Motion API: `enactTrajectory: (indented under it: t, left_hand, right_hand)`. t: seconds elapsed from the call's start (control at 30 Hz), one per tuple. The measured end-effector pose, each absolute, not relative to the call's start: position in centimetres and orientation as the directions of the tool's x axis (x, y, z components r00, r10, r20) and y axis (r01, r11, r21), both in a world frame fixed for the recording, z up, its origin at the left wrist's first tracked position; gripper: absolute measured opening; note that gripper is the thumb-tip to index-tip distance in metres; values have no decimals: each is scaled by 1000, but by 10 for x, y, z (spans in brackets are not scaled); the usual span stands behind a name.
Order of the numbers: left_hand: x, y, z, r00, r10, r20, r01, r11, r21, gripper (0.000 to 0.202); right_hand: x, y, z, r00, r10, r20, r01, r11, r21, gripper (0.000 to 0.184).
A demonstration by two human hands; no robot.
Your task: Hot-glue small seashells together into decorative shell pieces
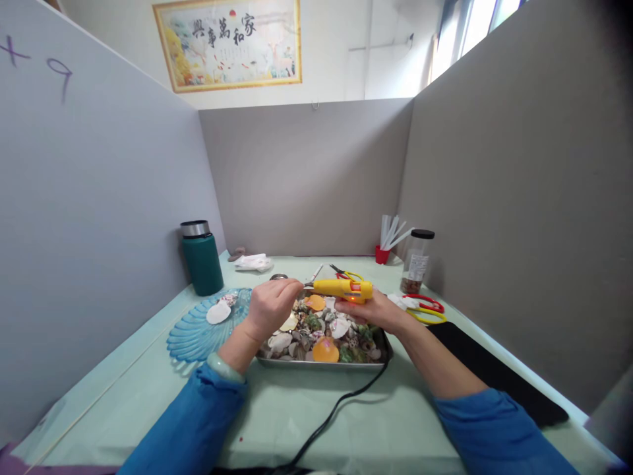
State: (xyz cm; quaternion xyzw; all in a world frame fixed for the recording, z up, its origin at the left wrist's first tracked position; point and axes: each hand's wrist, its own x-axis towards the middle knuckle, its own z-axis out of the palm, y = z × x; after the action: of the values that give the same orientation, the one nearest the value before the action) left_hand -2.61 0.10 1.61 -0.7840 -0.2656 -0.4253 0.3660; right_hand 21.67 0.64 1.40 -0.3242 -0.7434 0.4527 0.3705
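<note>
My right hand is wrapped round a yellow hot glue gun, held level with its nozzle pointing left. An orange light glows on its side, and a black cord runs down toward the table's front edge. At the nozzle, my left hand is closed in a pinch; whatever sits between its fingertips is too small or hidden to make out. Below both hands lies a metal tray full of mixed seashells, among them an orange scallop shell. Left of it, a blue shell-shaped plate bears a white shell.
A green bottle stands at the left partition. Toward the back right are a red cup of glue sticks, a clear jar and scissors. A black flat object lies by the right wall. White packets rest at the back.
</note>
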Motion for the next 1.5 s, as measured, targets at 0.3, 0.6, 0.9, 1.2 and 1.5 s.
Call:
enactTrajectory:
  t: [0.3, 0.6, 0.9, 1.2, 1.5]
  left_hand:
    - [-27, 2, 14, 495, 195, 846, 743, -600, -297, 16]
    - [-23, 3, 14, 233, 486, 842, 731, -659, 178, 12]
    - [-13, 10, 10, -39, 867, 497, 122, -490, 863, 22]
    - [-10, 5, 16, -34, 963, 266, -207, -267, 941, 29]
    - [-10, 6, 16, -63, 972, 225, -281, -234, 931, 29]
  right_hand:
    - [220, 6, 20, -492, 829, 265, 235, 420, -876, 22]
    - [224, 15, 13, -446, 829, 337, 175, 450, -876, 27]
    - [211, 17, 3, -351, 741, 572, 331, 670, -665, 18]
    - [208, 15, -5, -443, 527, 725, 407, 839, -361, 22]
    - [209, 14, -7, -489, 467, 737, 454, 858, -242, 10]
